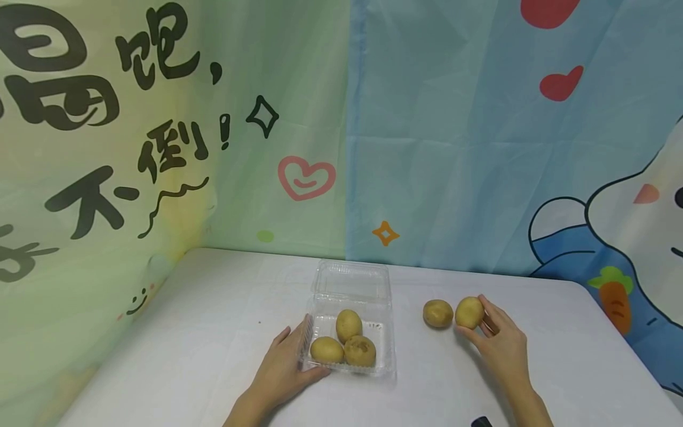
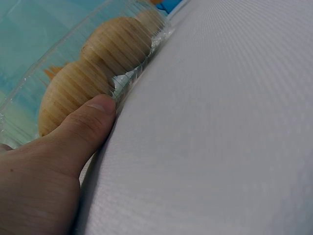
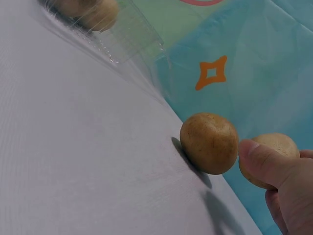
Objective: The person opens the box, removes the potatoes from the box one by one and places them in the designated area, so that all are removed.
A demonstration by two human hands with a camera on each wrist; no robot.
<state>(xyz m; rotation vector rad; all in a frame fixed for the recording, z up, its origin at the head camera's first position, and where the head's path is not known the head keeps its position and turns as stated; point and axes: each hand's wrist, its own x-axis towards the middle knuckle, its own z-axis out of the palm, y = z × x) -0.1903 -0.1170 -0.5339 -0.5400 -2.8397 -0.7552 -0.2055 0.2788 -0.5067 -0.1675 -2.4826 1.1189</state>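
A potato (image 1: pixel 469 312) is pinched between the thumb and fingers of my right hand (image 1: pixel 504 351). Just left of it, another potato (image 1: pixel 437 314) lies on the white table; the right wrist view shows the two side by side, with a shadow under the lying one. My left hand (image 1: pixel 284 370) grips the near left corner of a clear plastic clamshell box (image 1: pixel 386 350), thumb along the front wall and fingers at the left side. Inside the box are three potatoes (image 1: pixel 349 325), seen through the ribbed wall in the left wrist view. Its lid (image 1: pixel 352 281) is folded back.
The white tabletop (image 1: pixel 213 332) meets a printed cloth backdrop (image 1: pixel 437 148) at the back and left. A small black object (image 1: pixel 481 421) shows at the bottom edge of the head view, left of the right forearm.
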